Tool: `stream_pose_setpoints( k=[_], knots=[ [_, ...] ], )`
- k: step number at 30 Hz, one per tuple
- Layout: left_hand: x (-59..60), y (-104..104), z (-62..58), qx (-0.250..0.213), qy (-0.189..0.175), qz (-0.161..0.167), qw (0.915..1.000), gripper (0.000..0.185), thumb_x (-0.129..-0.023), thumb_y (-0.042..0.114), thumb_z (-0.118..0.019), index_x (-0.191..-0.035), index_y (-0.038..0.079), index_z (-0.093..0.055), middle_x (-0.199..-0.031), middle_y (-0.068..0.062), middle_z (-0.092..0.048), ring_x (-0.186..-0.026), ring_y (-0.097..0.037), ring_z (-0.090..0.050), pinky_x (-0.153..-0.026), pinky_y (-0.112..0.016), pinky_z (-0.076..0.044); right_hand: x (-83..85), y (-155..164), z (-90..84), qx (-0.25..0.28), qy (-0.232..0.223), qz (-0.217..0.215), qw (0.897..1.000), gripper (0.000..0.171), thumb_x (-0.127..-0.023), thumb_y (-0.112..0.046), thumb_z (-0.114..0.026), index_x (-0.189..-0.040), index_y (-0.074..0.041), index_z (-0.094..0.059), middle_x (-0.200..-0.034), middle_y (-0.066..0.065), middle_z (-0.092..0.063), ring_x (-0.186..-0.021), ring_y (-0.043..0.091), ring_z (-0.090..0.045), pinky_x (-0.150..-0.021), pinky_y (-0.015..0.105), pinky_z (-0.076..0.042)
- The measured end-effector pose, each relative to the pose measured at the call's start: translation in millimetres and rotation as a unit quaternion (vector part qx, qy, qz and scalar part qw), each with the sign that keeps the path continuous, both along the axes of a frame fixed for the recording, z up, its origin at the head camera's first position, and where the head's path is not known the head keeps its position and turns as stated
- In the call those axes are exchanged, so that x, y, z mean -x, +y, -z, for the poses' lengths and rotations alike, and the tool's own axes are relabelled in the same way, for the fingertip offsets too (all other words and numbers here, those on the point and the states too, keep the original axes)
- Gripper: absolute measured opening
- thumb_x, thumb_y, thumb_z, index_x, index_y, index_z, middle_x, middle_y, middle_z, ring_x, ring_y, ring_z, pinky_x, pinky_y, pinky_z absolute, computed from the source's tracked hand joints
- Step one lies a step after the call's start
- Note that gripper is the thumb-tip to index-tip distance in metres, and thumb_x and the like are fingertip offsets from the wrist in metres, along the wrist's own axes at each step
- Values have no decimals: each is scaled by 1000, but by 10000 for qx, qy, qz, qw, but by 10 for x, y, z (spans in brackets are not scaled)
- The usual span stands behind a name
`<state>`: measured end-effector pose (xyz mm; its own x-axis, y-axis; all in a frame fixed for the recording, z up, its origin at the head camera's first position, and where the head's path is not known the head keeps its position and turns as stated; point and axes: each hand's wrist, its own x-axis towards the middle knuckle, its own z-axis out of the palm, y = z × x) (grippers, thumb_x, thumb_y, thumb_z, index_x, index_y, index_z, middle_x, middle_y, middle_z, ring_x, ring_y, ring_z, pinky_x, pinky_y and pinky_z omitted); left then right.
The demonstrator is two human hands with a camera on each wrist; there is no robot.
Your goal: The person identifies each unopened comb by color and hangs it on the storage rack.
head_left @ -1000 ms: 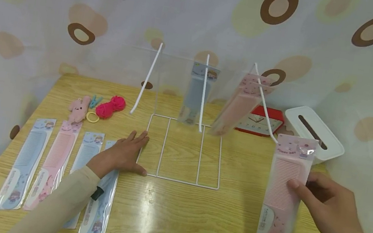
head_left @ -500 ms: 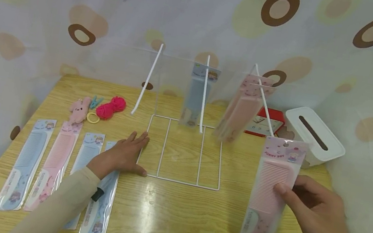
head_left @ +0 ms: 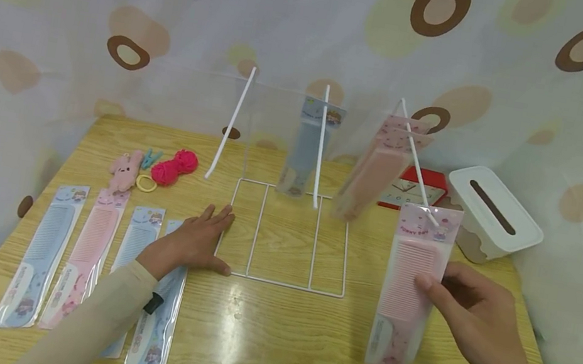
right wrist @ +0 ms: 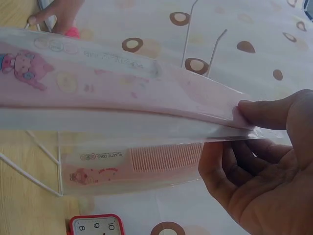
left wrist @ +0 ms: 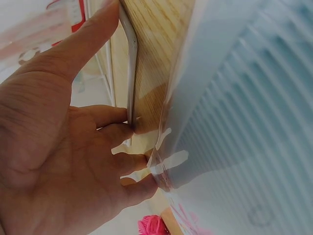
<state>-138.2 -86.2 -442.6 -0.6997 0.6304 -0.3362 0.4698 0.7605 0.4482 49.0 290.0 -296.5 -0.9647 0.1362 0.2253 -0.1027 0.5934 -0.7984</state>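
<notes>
Pinching a pale pink plastic comb in a flat clear packet (head_left: 402, 295) by its side with the right hand (head_left: 476, 319), almost upright, overlapping the right prong's tip on a white wire rack (head_left: 281, 283); cannot tell if threaded. Laying the left hand (head_left: 193, 239), with spread fingers, against the rack's base on the yellow wood-grained worktop (head_left: 299, 349).

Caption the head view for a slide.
Right hand holds a packaged pink comb near the tip of a white hook; left hand touches the white wire base.
</notes>
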Motion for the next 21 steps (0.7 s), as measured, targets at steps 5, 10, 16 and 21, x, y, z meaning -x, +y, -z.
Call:
stream_pose_setpoints(
  k=[5,10,16,21],
  knots=[
    [4,1,4,-7,5,-3,10000,114,-74,51,-85,-156,-2,-25,-166,-16,-12,-150,-46,-8,-114,-66,-21,150,-6,80,75,-141,66,9999,10,-93,-4,-70,-101,1,-71,-88,5,-71,-75,10,-66,-68,17,-53],
    [-3,-8,2,-24,-15,-28,10000,114,-74,51,-85,-156,-1,-25,-166,-15,-12,-150,-46,-7,-114,-66,-20,461,47,239,389,-167,30,9991,19,-96,-10,-68,-108,5,-69,-94,1,-70,-83,9,-65,-74,17,-53],
    [4,-25,36,-4,2,-40,10000,115,-74,52,-84,-157,-1,-25,-166,-15,-12,-150,-45,-8,-115,-65,-20,910,88,355,825,-126,228,9962,22,-95,-19,-69,-106,1,-68,-91,0,-61,-85,10,-58,-72,17,-52],
    [13,-21,41,-17,23,-10,10000,114,-74,52,-84,-157,0,-25,-166,-14,-12,-151,-45,-7,-115,-64,-20,1163,93,409,1048,6,386,9937,24,-94,-22,-71,-94,1,-67,-83,-3,-60,-78,15,-53,-70,21,-49]
  ],
)
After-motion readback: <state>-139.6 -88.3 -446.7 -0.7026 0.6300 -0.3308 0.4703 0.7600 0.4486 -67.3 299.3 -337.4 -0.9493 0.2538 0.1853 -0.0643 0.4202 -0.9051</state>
